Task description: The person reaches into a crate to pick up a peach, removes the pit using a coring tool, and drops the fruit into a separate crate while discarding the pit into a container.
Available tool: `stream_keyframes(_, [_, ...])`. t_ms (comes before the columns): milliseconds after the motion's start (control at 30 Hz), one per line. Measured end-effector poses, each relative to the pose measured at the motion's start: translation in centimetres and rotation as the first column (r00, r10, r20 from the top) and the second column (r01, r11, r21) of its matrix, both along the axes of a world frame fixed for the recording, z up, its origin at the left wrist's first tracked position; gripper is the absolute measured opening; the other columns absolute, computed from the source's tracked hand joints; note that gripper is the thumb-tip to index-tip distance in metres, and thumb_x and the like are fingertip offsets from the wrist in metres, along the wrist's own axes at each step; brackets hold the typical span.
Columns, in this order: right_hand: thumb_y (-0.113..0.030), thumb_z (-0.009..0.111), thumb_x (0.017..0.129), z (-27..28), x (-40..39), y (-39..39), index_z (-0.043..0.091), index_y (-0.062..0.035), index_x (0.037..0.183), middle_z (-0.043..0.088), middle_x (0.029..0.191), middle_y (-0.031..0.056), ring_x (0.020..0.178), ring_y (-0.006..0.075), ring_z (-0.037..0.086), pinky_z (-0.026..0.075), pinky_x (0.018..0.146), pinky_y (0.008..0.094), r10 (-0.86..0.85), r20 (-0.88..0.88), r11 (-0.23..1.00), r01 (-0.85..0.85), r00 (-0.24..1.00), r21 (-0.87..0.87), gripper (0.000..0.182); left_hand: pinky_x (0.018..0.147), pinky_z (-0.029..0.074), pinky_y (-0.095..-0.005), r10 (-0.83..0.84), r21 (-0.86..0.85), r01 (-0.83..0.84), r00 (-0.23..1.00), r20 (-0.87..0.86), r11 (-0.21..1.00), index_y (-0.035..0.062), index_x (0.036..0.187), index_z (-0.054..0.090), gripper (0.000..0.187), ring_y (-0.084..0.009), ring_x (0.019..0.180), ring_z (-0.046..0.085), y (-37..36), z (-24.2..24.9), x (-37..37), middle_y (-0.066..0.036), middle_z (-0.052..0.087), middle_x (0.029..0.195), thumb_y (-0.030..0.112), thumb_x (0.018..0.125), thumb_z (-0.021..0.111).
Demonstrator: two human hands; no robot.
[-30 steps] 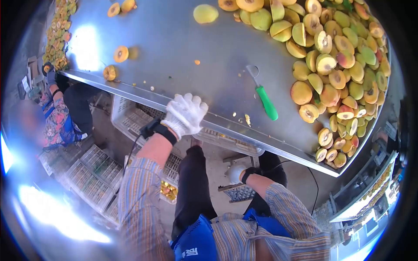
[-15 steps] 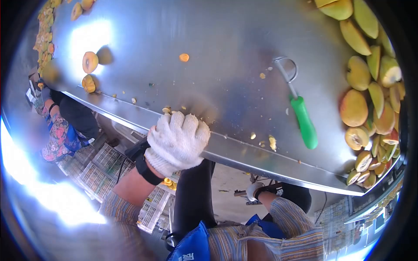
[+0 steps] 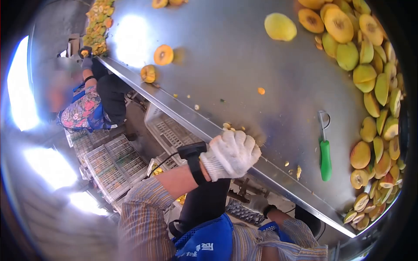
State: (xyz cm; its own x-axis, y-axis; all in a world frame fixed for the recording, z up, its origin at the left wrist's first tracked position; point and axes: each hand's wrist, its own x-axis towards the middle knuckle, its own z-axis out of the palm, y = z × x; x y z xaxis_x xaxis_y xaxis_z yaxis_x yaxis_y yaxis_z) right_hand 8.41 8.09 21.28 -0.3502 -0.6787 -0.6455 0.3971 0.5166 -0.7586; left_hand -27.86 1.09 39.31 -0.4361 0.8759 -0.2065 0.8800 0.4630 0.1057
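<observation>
My left hand (image 3: 235, 154), in a white knit glove, lies at the rim of the metal table (image 3: 209, 65) with its fingers curled in. Whatever they may hold is hidden. Small fruit scraps (image 3: 233, 127) lie just beyond the knuckles. Lower down, beneath the table edge, my right hand (image 3: 257, 203) is gloved and partly seen; its fingers are hidden. To the right on the table rests a pitting tool (image 3: 325, 158) with a green handle and a metal loop, untouched by either hand.
Halved peach-like fruit (image 3: 365, 82) is heaped along the right side. A yellow fruit piece (image 3: 280, 27) and cut halves (image 3: 163, 55) lie farther off. A co-worker (image 3: 89, 106) is at the far left beside more fruit (image 3: 99, 21). Plastic crates (image 3: 115, 163) stand on the floor.
The view has turned, so the table's contents appear farther right and lower. More of the fruit heap and the yellow fruit piece show now. My left hand stays at the rim.
</observation>
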Motion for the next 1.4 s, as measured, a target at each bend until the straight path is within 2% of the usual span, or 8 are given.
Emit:
stream_keyframes(200, [-0.059,0.059,0.088,1.5,-8.5,1.1,0.062,-0.0173,0.130,0.071,0.109,0.0172,0.104,0.0320,0.068,0.052,0.090,0.0462,0.484,-0.150,0.874,-0.486,0.862,0.028,0.059,0.055,0.049,-0.0362,-0.003,0.122,0.004,1.000,-0.008,0.993,0.0099,0.075,0.063,0.017,-0.0216,0.065,0.056,-0.3,-0.1,0.2,-0.006,0.054,0.070,0.024,0.066,0.061])
stream_keyframes(400, [-0.029,0.054,0.096,-3.7,-10.4,1.7,0.063,-0.0109,0.128,0.070,0.115,0.0154,0.115,0.0305,0.062,0.047,0.101,0.0413,-0.096,-0.236,0.852,-0.043,0.967,-0.522,0.038,0.055,0.049,-0.0376,-0.050,0.101,0.048,0.999,0.012,0.994,0.0112,0.076,0.064,0.019,-0.0226,0.069,0.060,-0.5,-0.1,-0.1,-0.006,0.058,0.072,0.027,0.067,0.069])
stream_keyframes(633, [-0.037,0.055,0.095,2.2,-18.5,6.9,0.068,-0.0072,0.116,0.070,0.107,0.0181,0.096,0.0347,0.067,0.052,0.081,0.0422,0.067,-0.487,0.985,0.021,0.871,0.173,0.039,0.077,0.056,-0.0430,-0.016,-0.043,0.021,0.995,0.103,0.999,0.0097,0.100,0.070,0.042,-0.0284,0.096,0.069,-0.7,1.7,0.3,-0.011,0.070,0.099,0.040,0.071,0.073])
stream_keyframes(700, [-0.041,0.056,0.091,2.0,-16.7,9.6,0.068,-0.0089,0.116,0.071,0.100,0.0200,0.093,0.0374,0.067,0.053,0.079,0.0456,0.148,-0.834,0.986,-0.014,0.531,0.166,0.043,0.089,0.053,-0.0430,-0.017,0.330,-0.020,0.994,0.109,0.944,0.0110,0.105,0.068,0.041,-0.0304,0.102,0.067,-3.4,2.3,1.4,-0.010,0.069,0.106,0.036,0.073,0.076])
stream_keyframes(800, [-0.041,0.059,0.089,18.6,-13.7,7.6,0.068,-0.0120,0.122,0.071,0.097,0.0202,0.091,0.0383,0.068,0.055,0.080,0.0435,0.090,-0.592,0.807,0.290,0.801,0.515,0.044,0.089,0.053,-0.0435,0.203,0.793,-0.011,0.969,-0.143,0.609,0.0112,0.103,0.066,0.035,-0.0309,0.102,0.065,-11.4,4.7,3.7,-0.009,0.067,0.108,0.029,0.076,0.077])
stream_keyframes(1000, [-0.010,0.067,0.087,27.2,-2.0,10.1,0.065,0.0052,0.123,0.070,0.091,0.0060,0.080,0.0117,0.063,0.050,0.080,0.0276,-0.453,-0.824,0.517,0.853,0.341,0.068,0.040,0.103,0.046,-0.0416,0.689,-0.271,-0.658,0.724,0.027,0.702,0.0083,0.118,0.067,0.067,-0.0288,0.121,0.057,-31.3,-2.0,9.5,-0.014,0.064,0.124,0.061,0.077,0.066])
stream_keyframes(1167, [-0.008,0.063,0.089,26.4,4.2,10.6,0.063,0.0046,0.126,0.064,0.082,0.0012,0.075,0.0078,0.056,0.047,0.073,0.0231,-0.547,-0.821,0.349,0.936,0.164,-0.046,0.039,0.069,0.055,-0.0509,0.660,-0.389,-0.722,0.687,-0.304,0.573,-0.0037,0.102,0.073,0.048,-0.0416,0.087,0.069,-39.6,-26.2,16.7,-0.024,0.069,0.094,0.038,0.080,0.064])
stream_keyframes(1400, [-0.009,0.062,0.088,24.2,3.7,8.4,0.059,0.0087,0.130,0.061,0.078,0.0002,0.070,0.0065,0.056,0.047,0.067,0.0215,-0.729,-0.654,0.308,0.950,0.201,-0.052,0.045,0.101,0.030,-0.0481,0.758,-0.474,-0.661,0.652,0.021,0.582,0.0071,0.103,0.077,0.038,-0.0304,0.105,0.070,-34.6,-12.3,22.5,-0.016,0.073,0.105,0.037,0.085,0.062])
